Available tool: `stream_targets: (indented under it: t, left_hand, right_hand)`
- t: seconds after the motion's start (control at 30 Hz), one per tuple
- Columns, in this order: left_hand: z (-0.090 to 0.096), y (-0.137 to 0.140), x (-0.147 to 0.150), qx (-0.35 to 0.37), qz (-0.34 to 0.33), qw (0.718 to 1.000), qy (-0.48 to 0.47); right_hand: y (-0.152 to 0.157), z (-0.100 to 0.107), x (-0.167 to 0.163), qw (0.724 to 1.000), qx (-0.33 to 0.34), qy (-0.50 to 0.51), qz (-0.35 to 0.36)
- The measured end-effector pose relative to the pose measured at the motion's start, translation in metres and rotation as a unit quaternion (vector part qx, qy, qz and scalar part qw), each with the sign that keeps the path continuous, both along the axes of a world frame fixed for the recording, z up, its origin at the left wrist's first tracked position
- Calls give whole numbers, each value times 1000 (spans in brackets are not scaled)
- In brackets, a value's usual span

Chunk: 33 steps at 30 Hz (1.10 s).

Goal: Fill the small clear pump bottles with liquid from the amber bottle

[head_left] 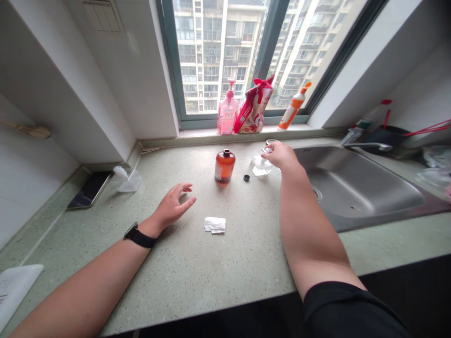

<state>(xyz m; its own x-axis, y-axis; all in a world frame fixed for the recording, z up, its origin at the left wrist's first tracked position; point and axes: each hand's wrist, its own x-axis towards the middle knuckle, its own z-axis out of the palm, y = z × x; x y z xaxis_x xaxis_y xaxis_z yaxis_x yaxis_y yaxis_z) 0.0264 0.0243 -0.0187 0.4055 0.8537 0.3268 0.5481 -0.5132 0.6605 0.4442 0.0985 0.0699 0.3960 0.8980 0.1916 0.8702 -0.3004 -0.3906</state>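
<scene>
On the left of the counter, my left hand (pixel 172 203) is open and holds nothing, its fingers apart. To its right lies a folded white tissue (pixel 214 225). An amber bottle (pixel 225 169) with a label stands upright with its neck uncapped, and a small black cap (pixel 246 178) lies beside it. At the sink's left edge, my right hand (pixel 284 157) reaches over a clear, square-sided container (pixel 260 165). Its fingertips pinch together at the container's top; what they grip is partly hidden. A clear round rim (pixel 273 142) shows just behind that hand.
A clear bottle with a white top (pixel 129 179) stands by a phone (pixel 90 189) at left. On the sill are a pink pump bottle (pixel 228 112), a red bag (pixel 254 108) and an orange-white bottle (pixel 293 110). The steel sink (pixel 366 188) is at right.
</scene>
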Motion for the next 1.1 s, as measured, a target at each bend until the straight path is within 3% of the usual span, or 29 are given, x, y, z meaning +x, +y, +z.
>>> stream_targets:
  t: [0.13, 0.23, 0.33, 0.43, 0.53, 0.63, 0.77, 0.87, 1.0, 1.1]
  left_hand:
    - [0, -1, 0, 35, 4, 999, -7]
    - [2, -1, -1, 100, 30, 995, -7]
    - [6, 2, -12, 191, 110, 975, -9]
    - [15, 9, -36, 277, 220, 935, -36]
    - [23, 20, -72, 324, 333, 885, -29]
    - [23, 32, -106, 248, 420, 873, -27]
    - [8, 46, -130, 180, 444, 877, -50]
    - [-3, 53, -136, 145, 438, 885, -64]
    - [-6, 59, -131, 133, 409, 899, -77]
    - [-1, 51, -110, 141, 351, 922, -86]
  right_hand:
    - [-5, 12, -8, 999, 46, 15, 2]
    - [-11, 25, -23, 992, 107, 40, 52]
    - [-20, 38, -42, 983, 134, 62, 105]
    - [-31, 50, -66, 976, 143, 39, 157]
    - [-46, 60, -97, 969, 107, -4, 223]
    - [-63, 61, -132, 944, 15, -35, 328]
    - [-74, 31, -168, 889, -104, -69, 441]
    - [-72, -5, -181, 890, -123, -61, 435]
    - [-69, -47, -194, 903, -76, -23, 421]
    - [-74, -69, -200, 913, -14, 23, 407]
